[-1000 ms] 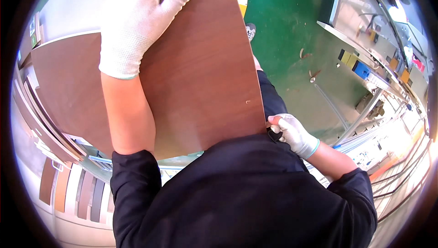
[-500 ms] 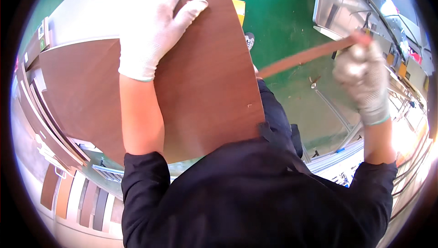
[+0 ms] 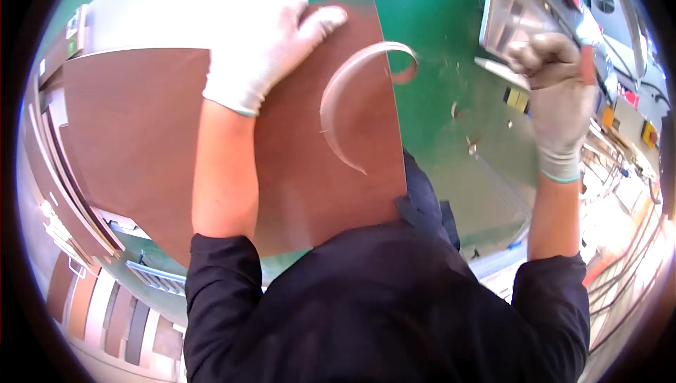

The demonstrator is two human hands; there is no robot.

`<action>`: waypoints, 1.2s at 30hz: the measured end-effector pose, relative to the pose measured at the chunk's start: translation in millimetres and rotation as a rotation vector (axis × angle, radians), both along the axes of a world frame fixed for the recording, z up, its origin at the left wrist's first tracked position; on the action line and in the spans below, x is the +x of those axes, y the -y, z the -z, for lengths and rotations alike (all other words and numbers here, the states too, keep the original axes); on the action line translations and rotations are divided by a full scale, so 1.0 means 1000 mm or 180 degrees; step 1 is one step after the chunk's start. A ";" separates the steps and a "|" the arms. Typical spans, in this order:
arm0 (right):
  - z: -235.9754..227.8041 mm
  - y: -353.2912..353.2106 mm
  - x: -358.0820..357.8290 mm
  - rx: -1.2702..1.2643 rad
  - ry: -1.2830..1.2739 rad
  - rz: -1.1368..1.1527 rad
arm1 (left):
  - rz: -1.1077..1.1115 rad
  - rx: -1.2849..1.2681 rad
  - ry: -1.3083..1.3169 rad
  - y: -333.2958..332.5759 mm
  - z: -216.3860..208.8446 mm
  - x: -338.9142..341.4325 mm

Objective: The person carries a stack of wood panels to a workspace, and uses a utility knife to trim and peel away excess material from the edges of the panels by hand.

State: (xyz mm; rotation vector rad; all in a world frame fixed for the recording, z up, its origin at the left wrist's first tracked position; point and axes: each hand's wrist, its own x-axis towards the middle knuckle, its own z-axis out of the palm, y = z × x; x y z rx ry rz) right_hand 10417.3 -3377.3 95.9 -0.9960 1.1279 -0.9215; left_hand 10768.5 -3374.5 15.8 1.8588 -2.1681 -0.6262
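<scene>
A large brown board [image 3: 331, 193] lies in front of me. My left hand [image 3: 282, 45], in a white glove, rests on its far part with the thumb spread away from the fingers. A thin curled strip [image 3: 334, 87], pale on one face and brown on the other, hangs over the board's right edge, clear of both hands; whether it touches the board I cannot tell. My right hand [image 3: 556, 80], also gloved, is raised to the right with curled fingers. A small reddish-brown piece [image 3: 587, 66] shows at its side; its kind is unclear.
A bright white surface [image 3: 176, 10] extends beyond the board. More panels [image 3: 67, 179] stand at the left edge. Scraps [image 3: 472, 147] lie on the green floor [image 3: 436, 31] to the right. Metal equipment [image 3: 521, 13] and cables [image 3: 627, 270] line the far right.
The strip was stretched straight from the board's edge to my right hand; now it is loose and curled over the board. My left hand has shifted slightly right.
</scene>
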 end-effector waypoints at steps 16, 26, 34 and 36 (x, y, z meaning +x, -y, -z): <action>0.131 -0.143 0.059 0.0929 -0.0433 -0.0425 | 0.0033 0.0216 -0.0041 -0.004 0.028 -0.012; 0.107 -0.097 0.077 0.0354 0.0249 -0.0023 | -0.0167 0.0214 0.0005 -0.009 0.013 -0.019; 0.091 -0.015 0.115 0.1694 0.2555 0.1042 | 0.0079 -0.0185 0.0104 -0.005 0.014 -0.001; 0.093 -0.001 0.113 0.1621 0.2648 0.0637 | 0.0110 -0.0231 0.0000 -0.006 0.014 0.001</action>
